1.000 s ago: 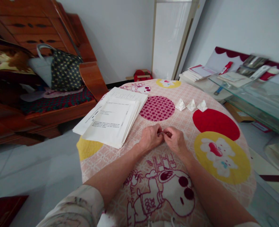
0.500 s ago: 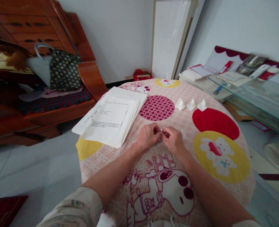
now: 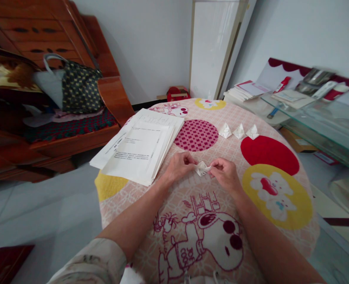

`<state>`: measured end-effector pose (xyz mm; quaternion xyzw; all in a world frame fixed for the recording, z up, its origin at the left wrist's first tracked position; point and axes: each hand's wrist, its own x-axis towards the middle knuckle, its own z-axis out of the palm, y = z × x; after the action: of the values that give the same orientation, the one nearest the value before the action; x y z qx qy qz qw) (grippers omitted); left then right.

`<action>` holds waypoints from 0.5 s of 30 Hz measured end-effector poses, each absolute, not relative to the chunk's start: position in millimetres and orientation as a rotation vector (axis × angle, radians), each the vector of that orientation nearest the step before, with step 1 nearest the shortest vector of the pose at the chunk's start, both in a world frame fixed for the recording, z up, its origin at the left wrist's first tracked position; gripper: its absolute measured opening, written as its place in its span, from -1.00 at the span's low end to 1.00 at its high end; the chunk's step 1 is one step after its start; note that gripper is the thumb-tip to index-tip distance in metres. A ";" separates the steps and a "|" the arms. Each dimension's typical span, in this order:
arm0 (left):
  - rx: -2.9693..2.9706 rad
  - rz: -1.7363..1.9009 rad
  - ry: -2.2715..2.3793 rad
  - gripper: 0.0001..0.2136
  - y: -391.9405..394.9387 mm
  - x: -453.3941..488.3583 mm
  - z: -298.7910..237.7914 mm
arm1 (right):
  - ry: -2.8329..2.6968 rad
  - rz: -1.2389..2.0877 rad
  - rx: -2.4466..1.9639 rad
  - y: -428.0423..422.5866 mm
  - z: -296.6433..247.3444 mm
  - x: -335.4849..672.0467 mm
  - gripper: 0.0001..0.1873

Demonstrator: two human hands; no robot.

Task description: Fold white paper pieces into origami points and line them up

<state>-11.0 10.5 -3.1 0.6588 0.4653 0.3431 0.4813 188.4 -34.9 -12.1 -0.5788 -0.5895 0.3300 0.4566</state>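
Note:
My left hand [image 3: 178, 166] and my right hand [image 3: 226, 172] both pinch a small folded white paper piece [image 3: 202, 169] between them, just above the round table's patterned cloth [image 3: 192, 189]. Each hand grips one side of the paper with fingers closed. Three finished folded paper shapes [image 3: 239, 131] stand in a row farther back on the table. A stack of printed white sheets [image 3: 141, 148] lies to the left of my left hand.
A wooden bench [image 3: 58, 130] with a dotted bag [image 3: 79, 88] stands at the left. A glass shelf [image 3: 319, 118] with books and papers runs along the right. A white panel [image 3: 212, 47] leans on the far wall.
My hands have drawn a little apart, and the folded paper, earlier hidden between the fingertips, now shows stretched open between them.

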 end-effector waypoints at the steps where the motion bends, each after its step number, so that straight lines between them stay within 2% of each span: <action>1: 1.608 0.834 1.129 -0.96 10.6 -11.3 -2.9 | -1.508 0.777 -1.413 -35.4 -11.3 187.7 -0.97; 11: 1.587 0.835 1.089 -0.97 14.7 -15.3 -4.8 | -1.951 0.184 -1.497 -35.6 -13.1 168.2 -0.85; 15: 1.558 0.831 1.067 -0.95 16.6 -18.0 -6.0 | -1.984 0.073 -1.508 -31.6 -17.4 164.6 -0.84</action>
<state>-18.0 16.6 -6.0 0.6479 0.4440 0.3455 0.5136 164.6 -31.6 -17.4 -0.5734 -0.7544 0.0279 0.3184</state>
